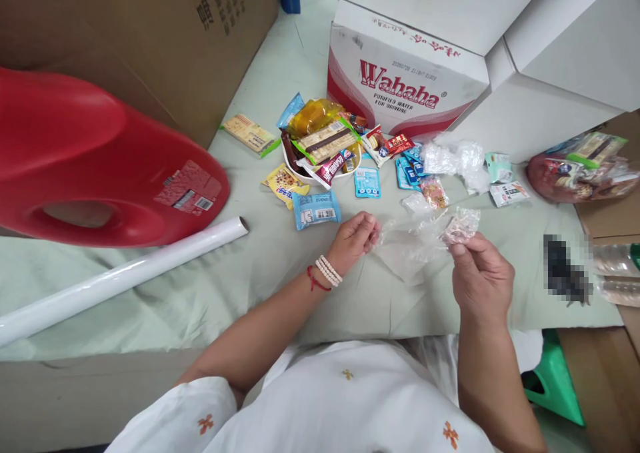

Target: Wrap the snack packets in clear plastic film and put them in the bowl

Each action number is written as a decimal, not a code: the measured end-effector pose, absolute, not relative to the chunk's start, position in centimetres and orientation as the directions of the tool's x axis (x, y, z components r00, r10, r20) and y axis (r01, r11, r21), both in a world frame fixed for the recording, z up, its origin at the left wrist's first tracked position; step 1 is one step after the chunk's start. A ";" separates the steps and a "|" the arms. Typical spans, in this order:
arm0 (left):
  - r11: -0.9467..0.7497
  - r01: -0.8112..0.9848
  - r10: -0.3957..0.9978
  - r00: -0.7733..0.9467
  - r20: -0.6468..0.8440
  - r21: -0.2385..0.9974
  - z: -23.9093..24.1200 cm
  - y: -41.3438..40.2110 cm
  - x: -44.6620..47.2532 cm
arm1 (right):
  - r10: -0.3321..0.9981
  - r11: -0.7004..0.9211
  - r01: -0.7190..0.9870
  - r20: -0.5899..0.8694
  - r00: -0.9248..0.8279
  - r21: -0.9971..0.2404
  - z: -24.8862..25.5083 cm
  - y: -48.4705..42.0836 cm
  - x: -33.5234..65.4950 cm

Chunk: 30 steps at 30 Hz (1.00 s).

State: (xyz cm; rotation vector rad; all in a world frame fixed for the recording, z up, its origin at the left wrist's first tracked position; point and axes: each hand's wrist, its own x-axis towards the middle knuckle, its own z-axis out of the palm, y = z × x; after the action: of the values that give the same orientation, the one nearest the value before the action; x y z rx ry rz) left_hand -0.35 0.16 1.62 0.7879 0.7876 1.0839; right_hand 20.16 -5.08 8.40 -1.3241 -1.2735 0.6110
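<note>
My left hand (pixel 354 241) is closed in a pinch at the left edge of a clear plastic bag (pixel 407 260). The bag stretches limply across to my right hand (pixel 483 276), whose thumb and fingers grip a small clear-wrapped packet (pixel 463 225) with pinkish contents. Whether the packet lies inside the bag or against it, I cannot tell. Just beyond are another small pinkish packet (pixel 434 193) and crumpled clear plastic (pixel 453 156). A blue snack packet (pixel 317 210) lies near my left hand, with a yellow cookie packet (pixel 285 185) behind it.
A white bowl (pixel 320 177) heaped with snacks stands at the back, before a Wahaha water carton (pixel 400 80). On the right is a reddish bowl (pixel 555 185) of snacks. A red jug (pixel 115 166), a white tube (pixel 125 280) and a brown carton (pixel 150 33) occupy the left.
</note>
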 end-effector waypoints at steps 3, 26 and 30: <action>0.400 -0.395 0.880 0.419 -0.225 0.827 1.9 0.1 -0.6 | 0.929 0.180 0.242 0.246 0.278 -0.953 8.3 -4.5 20.0; 0.165 -0.441 0.986 0.098 -0.136 0.882 3.6 -1.6 -0.7 | 0.954 -0.044 0.022 -0.036 0.298 -0.999 7.6 -4.7 17.3; 0.295 -0.585 0.950 0.093 -0.299 0.755 5.9 -2.4 -2.2 | 0.932 -0.094 -0.321 -0.197 0.304 -0.942 9.0 -5.4 19.2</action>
State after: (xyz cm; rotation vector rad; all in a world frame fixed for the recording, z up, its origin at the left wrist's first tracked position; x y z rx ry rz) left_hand -2.15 -2.37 5.94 0.5158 0.8760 1.2162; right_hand 19.23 -5.35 9.00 -1.2268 -0.6642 1.1897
